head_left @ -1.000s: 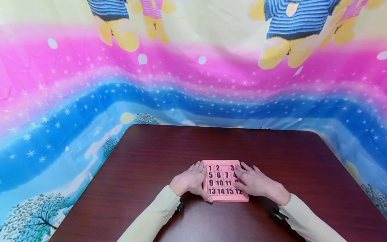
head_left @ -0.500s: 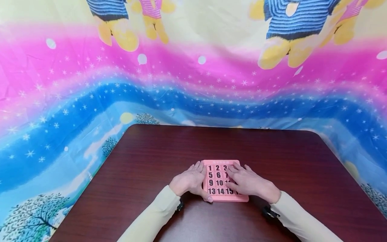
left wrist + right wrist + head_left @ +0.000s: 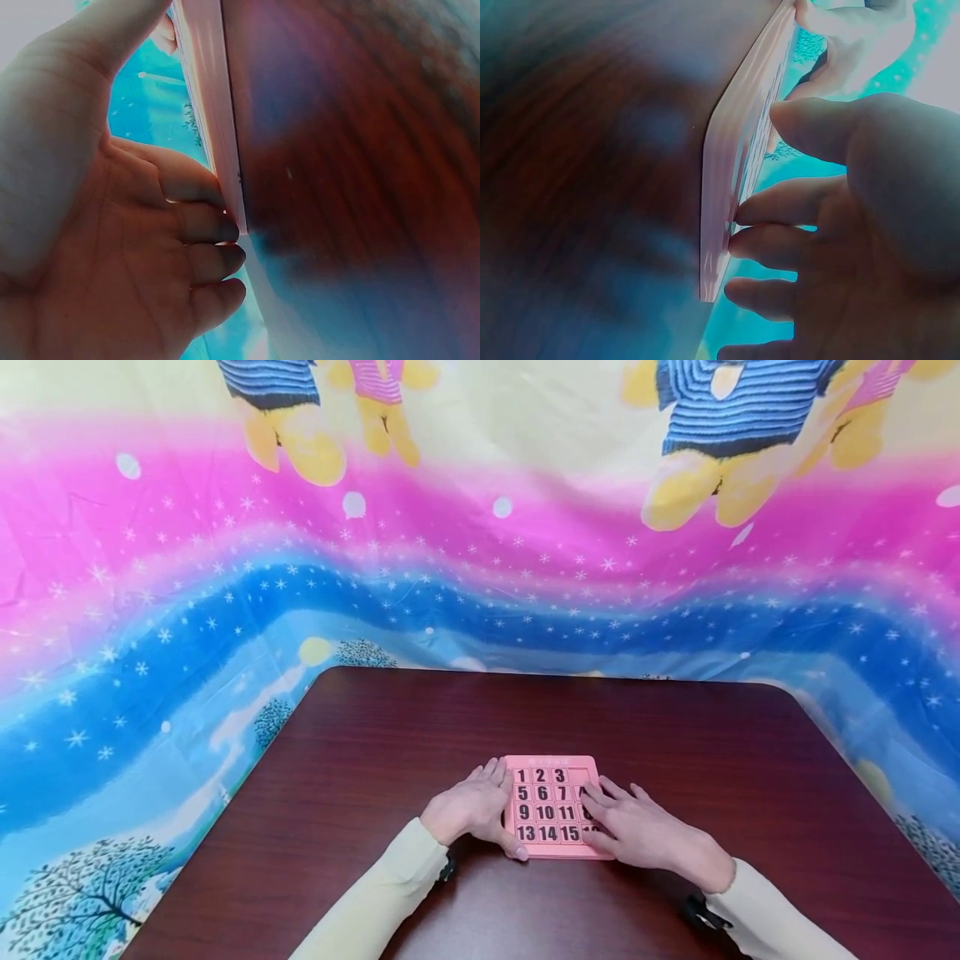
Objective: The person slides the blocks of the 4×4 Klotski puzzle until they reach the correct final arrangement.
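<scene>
A pink sliding number puzzle [image 3: 545,812] lies flat on the table, its numbered tiles in rows within a frame. Its top row reads 1, 2, 3, with a vacant slot [image 3: 579,775] at the right end. My left hand [image 3: 471,807] rests along the puzzle's left side, fingers extended and thumb at the near left corner. My right hand [image 3: 647,827] reaches over the right side, its fingertips on the right column and partly covering the tiles there, the 4 among them. In the right wrist view, the fingertips meet the puzzle's top face [image 3: 754,165] with the fingers nearly straight.
A dark reddish-brown wooden table [image 3: 420,718] with rounded far corners carries the puzzle. Behind and beside it hangs a colourful printed cloth [image 3: 480,560]. Dark wrist straps [image 3: 705,913] show at the cuffs of both pale sleeves [image 3: 772,910].
The 3 tile has slid left beside the 2, leaving the top right slot vacant. My right hand moved left with it, then back right and nearer. The left hand has stayed put.
</scene>
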The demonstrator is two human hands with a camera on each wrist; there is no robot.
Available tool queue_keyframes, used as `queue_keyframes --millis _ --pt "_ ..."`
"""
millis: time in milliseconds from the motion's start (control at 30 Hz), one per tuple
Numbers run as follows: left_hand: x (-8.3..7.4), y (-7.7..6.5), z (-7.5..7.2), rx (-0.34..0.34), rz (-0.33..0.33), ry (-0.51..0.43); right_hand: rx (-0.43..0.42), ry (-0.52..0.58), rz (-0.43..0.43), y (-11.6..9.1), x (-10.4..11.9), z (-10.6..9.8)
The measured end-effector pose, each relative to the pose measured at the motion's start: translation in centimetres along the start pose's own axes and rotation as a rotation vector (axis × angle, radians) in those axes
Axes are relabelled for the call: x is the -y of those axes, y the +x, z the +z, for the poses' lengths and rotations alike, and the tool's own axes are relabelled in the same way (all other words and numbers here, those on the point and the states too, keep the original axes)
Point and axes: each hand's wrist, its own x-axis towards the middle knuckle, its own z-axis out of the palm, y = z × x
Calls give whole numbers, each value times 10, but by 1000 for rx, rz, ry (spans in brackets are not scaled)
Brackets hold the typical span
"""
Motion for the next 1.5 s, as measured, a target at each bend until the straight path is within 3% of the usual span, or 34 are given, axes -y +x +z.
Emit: queue_keyframes --millis 800,1500 --pt "1 0 1 9 0 3 7 21 45 23 -12 2" --pt "2 1 1 6 0 -22 -72 -9 -78 -28 5 5"
